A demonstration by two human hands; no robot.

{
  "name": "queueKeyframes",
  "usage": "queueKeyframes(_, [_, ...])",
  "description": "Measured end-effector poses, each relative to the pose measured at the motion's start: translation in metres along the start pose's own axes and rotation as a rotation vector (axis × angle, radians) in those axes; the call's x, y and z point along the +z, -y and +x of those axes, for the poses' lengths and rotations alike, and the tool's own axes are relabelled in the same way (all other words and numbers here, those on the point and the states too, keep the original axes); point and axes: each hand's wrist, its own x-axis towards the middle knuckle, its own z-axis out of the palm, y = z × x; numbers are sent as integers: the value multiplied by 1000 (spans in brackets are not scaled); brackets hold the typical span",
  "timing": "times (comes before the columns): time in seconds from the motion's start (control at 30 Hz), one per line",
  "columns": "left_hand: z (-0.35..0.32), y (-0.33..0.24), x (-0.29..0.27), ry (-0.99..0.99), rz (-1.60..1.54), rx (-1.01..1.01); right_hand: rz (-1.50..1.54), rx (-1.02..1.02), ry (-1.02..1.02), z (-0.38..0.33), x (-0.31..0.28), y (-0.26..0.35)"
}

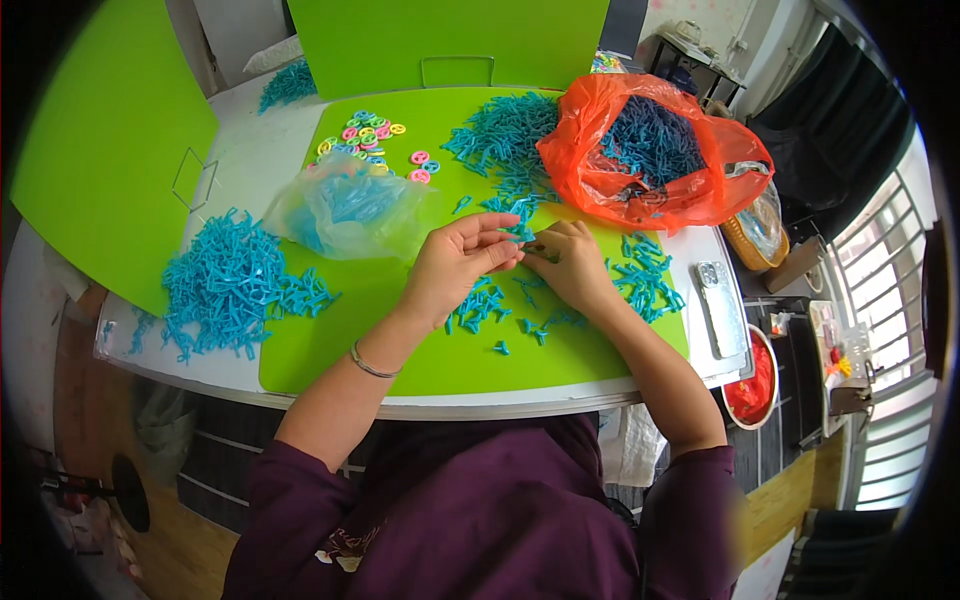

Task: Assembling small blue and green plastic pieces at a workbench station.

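Note:
Over the green mat my left hand (pixel 462 262) and my right hand (pixel 570 262) meet, fingertips almost touching. A small blue plastic piece (pixel 522 228) is pinched in my left fingers. My right thumb and fingers are pressed together right beside it; what they grip is mostly hidden. Loose teal plastic pieces (pixel 478 308) lie below my left hand, and more teal pieces (pixel 645 280) are to the right of my right hand. Beyond my hands spreads a larger heap of teal pieces (pixel 505 135).
A red plastic bag (pixel 570 135) full of dark blue pieces stands back right. Left are a blue heap (pixel 225 285), a translucent bag (pixel 390 225) and small coloured rings (pixel 365 132). A phone (pixel 715 308) lies by the right edge. Green boards (pixel 450 40) stand behind.

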Motion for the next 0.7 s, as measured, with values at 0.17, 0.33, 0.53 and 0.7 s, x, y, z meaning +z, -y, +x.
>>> queueKeyframes(0.17, [-3, -8, -2, 0, -26, -117, 447, 409, 174, 1, -19, 4])
queueKeyframes(0.33, [0, 2, -9, 31, 67, -97, 975, 474, 140, 1, -35, 4])
queueKeyframes(0.53, [-3, -1, -4, 59, -303, -220, 1363, 483, 196, -5, -36, 9])
queueKeyframes(0.7, [-3, -2, -4, 47, -326, -264, 1396, 584, 179, -6, -38, 27])
